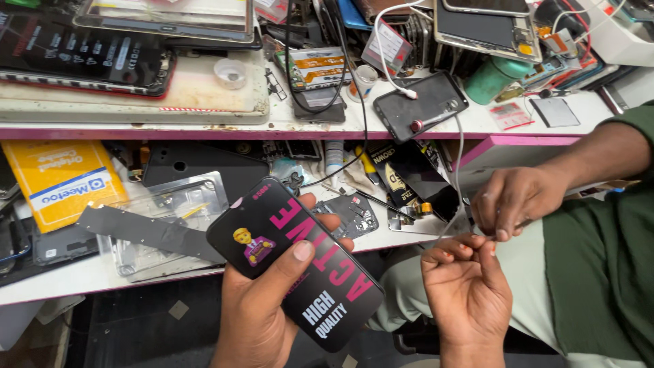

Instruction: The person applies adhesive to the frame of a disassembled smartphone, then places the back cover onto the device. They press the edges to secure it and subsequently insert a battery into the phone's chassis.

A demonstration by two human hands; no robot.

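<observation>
Left hand: closed around a black flat pack, thumb pressed across its face, fingers wrapped behind its right edge.
Black flat pack: phone-shaped, printed in pink and white with a small cartoon figure. It is held tilted at near centre, above the front edge of the lower shelf and clear of it.
Right hand: palm up at near right, fingers curled inward. The fingertips lie at a thin grey cable; whether the cable is pinched cannot be told.
Co-worker's hand: entering from the right on a green sleeve, fingers bunched downward just above the right hand, apparently on a thin rod-like item that is too small to identify.
Thin grey cable: run down from a black phone lying on the upper shelf.
Lower shelf contents: a yellow box at far left, a clear metal-edged frame with a dark strip laid across it, and small parts and tools behind the pack.
Handling, pack: support by the edges is judged best. Thumb pressure on the flat face should be kept light, since a thin panel may flex.
Handling, cable: slack should be kept, so that the black phone is not dragged off the upper shelf.
Clearance: the pack should be kept apart from the two hands at right, which work close together.
</observation>
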